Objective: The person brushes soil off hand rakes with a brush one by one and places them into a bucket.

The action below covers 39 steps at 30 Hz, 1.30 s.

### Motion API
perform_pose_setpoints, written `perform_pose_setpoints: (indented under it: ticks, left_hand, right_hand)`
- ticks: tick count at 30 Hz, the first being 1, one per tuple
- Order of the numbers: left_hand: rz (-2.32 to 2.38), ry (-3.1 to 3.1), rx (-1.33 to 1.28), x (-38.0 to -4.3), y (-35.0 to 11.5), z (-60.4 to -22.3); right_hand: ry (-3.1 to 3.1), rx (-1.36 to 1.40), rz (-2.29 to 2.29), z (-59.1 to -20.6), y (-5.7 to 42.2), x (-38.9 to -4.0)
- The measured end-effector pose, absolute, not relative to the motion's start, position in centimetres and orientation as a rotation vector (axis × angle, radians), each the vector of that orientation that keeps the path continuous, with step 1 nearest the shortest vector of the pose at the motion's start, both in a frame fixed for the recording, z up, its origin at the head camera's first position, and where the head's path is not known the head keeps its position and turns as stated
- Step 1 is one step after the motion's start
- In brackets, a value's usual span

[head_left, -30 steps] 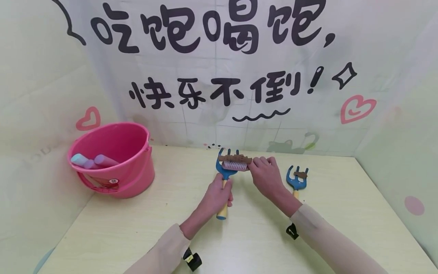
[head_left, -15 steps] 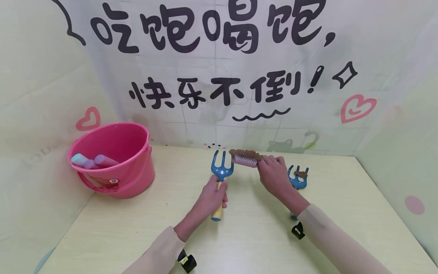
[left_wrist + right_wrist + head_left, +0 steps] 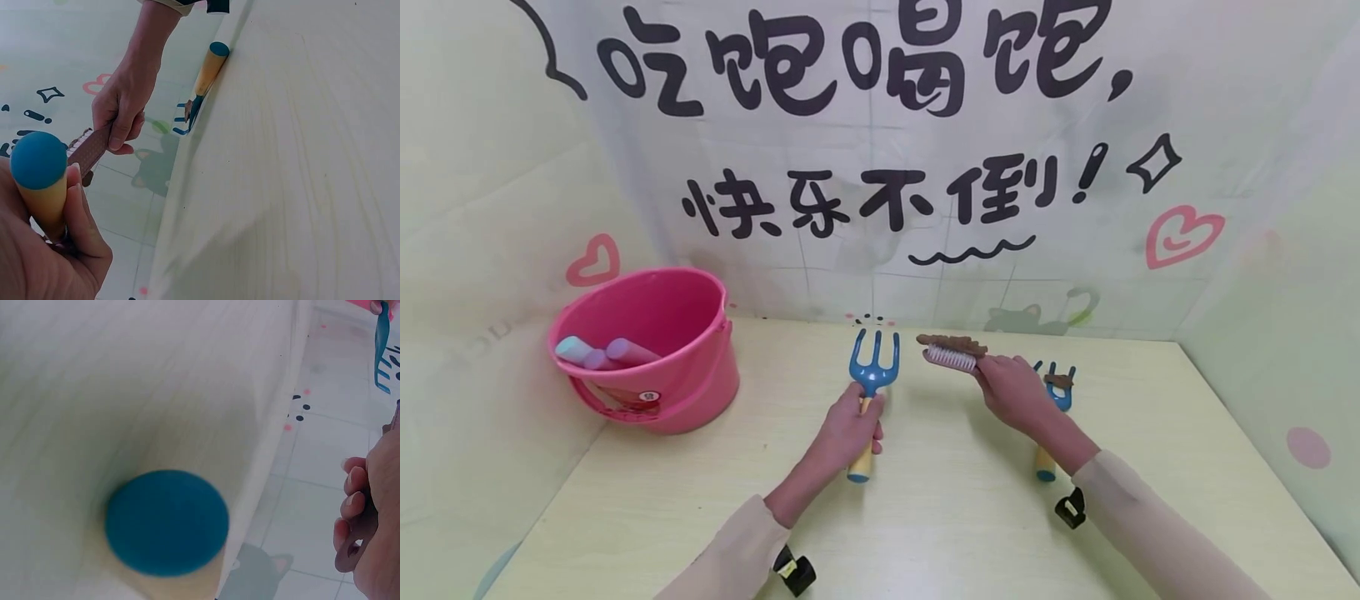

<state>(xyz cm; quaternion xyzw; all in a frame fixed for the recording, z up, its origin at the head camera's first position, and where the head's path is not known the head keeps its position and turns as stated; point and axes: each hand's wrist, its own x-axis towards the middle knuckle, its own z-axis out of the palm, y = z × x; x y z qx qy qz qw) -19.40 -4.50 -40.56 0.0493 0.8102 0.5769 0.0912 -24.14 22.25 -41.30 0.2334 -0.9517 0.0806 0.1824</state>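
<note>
My left hand (image 3: 848, 429) grips the yellow handle of a blue three-pronged hand fork (image 3: 876, 371), prongs pointing up and away. To its right, my right hand (image 3: 1017, 393) holds a brush (image 3: 951, 358) with pale bristles. A rough brown strip (image 3: 957, 342) runs along the brush's far side. In the right wrist view, fingers curl round the brush handle (image 3: 345, 557), which has a hole in its end. The brush head is apart from the fork prongs. Partly behind my right wrist lies a second hand fork (image 3: 1046, 464), with a brown piece (image 3: 1059, 381) on its prongs.
A pink bucket (image 3: 715, 387) stands at the left of the pale table (image 3: 947, 517), with several pastel tube-like ends showing inside. A printed sheet (image 3: 865, 275) hangs behind the table's back edge, and pale walls flank both sides.
The brush, with the brown strip, has come off the fork's prongs and moved right in my right hand. My left hand has shifted the fork slightly left, and its prongs now show bare.
</note>
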Motion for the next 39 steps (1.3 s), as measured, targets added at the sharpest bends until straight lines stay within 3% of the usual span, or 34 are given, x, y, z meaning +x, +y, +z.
perform_pose_setpoints:
  ticks: [39]
  left_hand:
    - [1.767, 2.515, 0.013, -19.4, -9.8, -38.8]
  right_hand:
    - [-2.668, 0.744, 0.551, -42.8, 24.6, -23.2]
